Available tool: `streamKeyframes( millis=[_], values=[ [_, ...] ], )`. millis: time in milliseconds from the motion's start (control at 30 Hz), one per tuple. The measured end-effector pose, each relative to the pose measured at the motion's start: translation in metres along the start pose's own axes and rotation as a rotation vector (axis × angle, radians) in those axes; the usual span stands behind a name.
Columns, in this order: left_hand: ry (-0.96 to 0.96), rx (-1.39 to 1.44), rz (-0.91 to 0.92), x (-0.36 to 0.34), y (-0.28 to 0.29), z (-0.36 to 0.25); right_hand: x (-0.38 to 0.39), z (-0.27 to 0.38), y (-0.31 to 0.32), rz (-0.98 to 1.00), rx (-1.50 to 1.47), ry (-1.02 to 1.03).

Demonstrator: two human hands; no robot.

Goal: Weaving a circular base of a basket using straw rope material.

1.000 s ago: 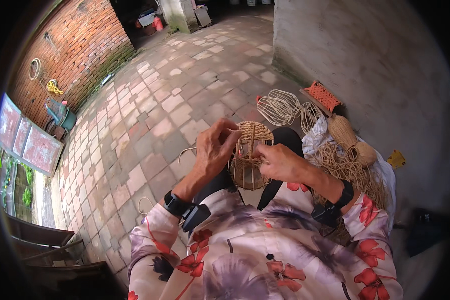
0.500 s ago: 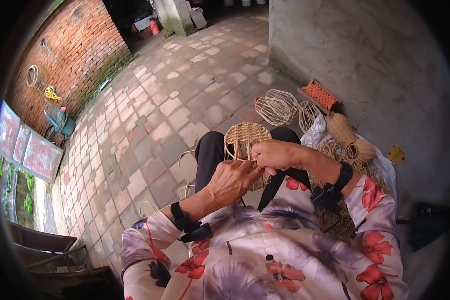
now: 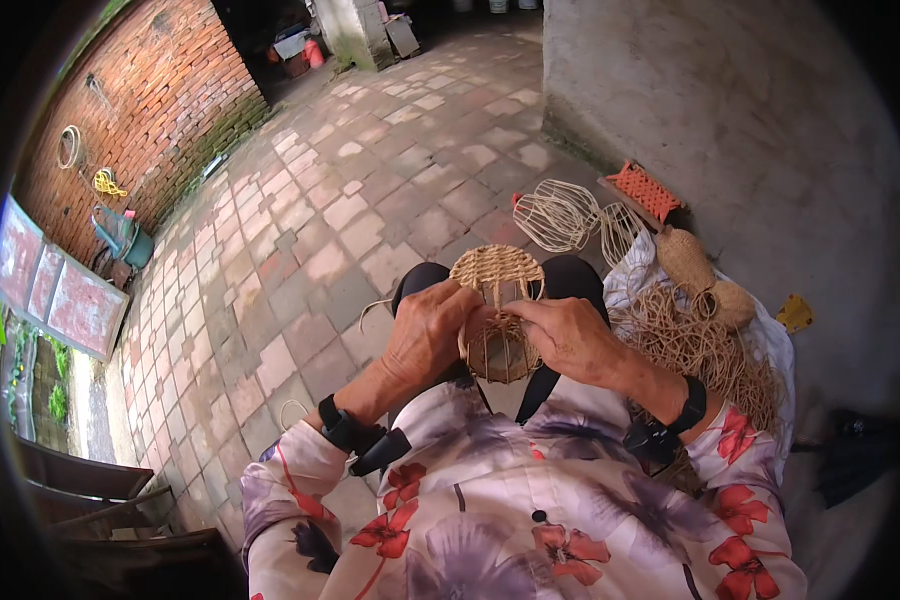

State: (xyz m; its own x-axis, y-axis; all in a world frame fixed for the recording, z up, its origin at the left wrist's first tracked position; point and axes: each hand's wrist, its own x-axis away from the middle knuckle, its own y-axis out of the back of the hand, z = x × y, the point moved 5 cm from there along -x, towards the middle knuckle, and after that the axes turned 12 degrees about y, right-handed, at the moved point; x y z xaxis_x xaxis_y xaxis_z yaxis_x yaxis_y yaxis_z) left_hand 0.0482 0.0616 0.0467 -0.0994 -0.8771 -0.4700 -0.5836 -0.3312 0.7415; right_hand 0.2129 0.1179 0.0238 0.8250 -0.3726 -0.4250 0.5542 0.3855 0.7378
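Note:
Between my knees stands a small woven basket (image 3: 495,264), its upper end closely woven in tan cord and its lower part bare thin ribs. My left hand (image 3: 425,335) closes round its left side, fingertips at the edge of the woven part. From the right, my right hand (image 3: 575,340) pinches at the middle of the open ribs, just under the weaving. Whether a loose strand lies between those right fingertips is too small to tell. A thin strand end sticks out to the left of my left hand.
To my right, a heap of tan cord (image 3: 695,335) and a bottle-shaped woven piece (image 3: 683,260) lie on a white sack (image 3: 635,262). Beyond are a pale wire-like frame (image 3: 557,215) and an orange perforated block (image 3: 644,188) by the grey wall (image 3: 730,110). Paving tiles (image 3: 310,240) spread ahead.
My hands have moved apart: the left has shifted left and up along the basket, the right has moved right and down. The basket's lower ribs now show between them.

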Motion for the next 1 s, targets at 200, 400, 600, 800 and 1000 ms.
streamKeyframes(
  millis=[200, 400, 600, 800, 1000],
  values=[
    [0.164, 0.165, 0.020, -0.043, -0.008, 0.021, 0.009, 0.026, -0.001, -0.102, 0.212, 0.042],
    [0.121, 0.099, 0.076, -0.062, -0.034, 0.029, 0.009, 0.032, -0.014, -0.044, 0.463, 0.113],
    [0.187, 0.148, -0.059, -0.055, -0.022, 0.019, 0.002, 0.035, -0.009, -0.009, 0.436, 0.079],
    [0.351, 0.200, -0.139, 0.015, 0.002, 0.011, -0.005, 0.022, -0.006, 0.033, 0.316, 0.044],
    [0.160, -0.022, -0.044, 0.048, -0.017, -0.009, -0.017, -0.005, -0.004, 0.128, -0.091, -0.147]
  ],
)
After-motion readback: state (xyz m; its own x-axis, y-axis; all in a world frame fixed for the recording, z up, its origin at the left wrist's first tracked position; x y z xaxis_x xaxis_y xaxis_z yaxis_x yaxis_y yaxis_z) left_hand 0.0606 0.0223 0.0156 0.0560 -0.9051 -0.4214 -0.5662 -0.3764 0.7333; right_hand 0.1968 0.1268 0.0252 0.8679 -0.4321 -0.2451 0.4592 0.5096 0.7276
